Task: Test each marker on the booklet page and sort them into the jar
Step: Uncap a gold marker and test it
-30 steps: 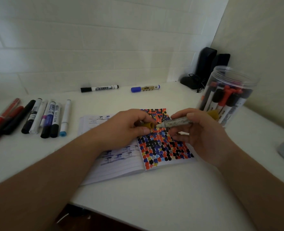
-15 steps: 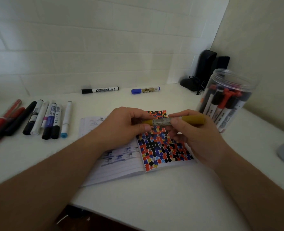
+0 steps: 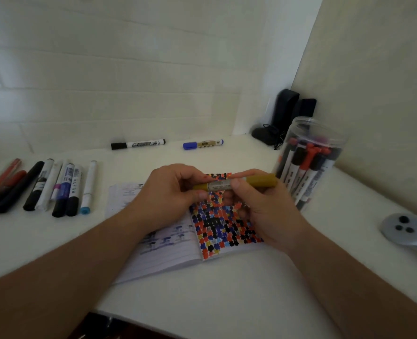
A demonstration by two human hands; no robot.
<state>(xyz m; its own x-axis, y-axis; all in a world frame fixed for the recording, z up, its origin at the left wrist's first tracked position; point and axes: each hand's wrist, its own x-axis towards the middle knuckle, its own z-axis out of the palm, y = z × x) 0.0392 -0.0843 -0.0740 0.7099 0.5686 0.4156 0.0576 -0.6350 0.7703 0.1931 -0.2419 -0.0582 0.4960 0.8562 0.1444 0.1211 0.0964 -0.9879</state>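
A mustard-yellow marker [image 3: 236,183] lies level above the open booklet [image 3: 168,250], held by both hands. My left hand [image 3: 168,196] pinches its capped left end. My right hand [image 3: 266,209] grips the barrel near the middle, thumb on top. The booklet's right page is covered with coloured test blots; part of it is hidden under my hands. A clear plastic jar [image 3: 310,165] with several markers standing in it sits to the right of the booklet.
Several loose markers [image 3: 56,189] lie in a row at the left. A black-capped marker [image 3: 137,144] and a blue-capped marker [image 3: 202,144] lie by the back wall. Dark speakers [image 3: 288,111] stand in the corner. A grey round object [image 3: 403,228] rests at the right.
A second ago the cap was off and separate in my left hand. It has since been pushed onto the marker, and both hands rose slightly with the marker level.
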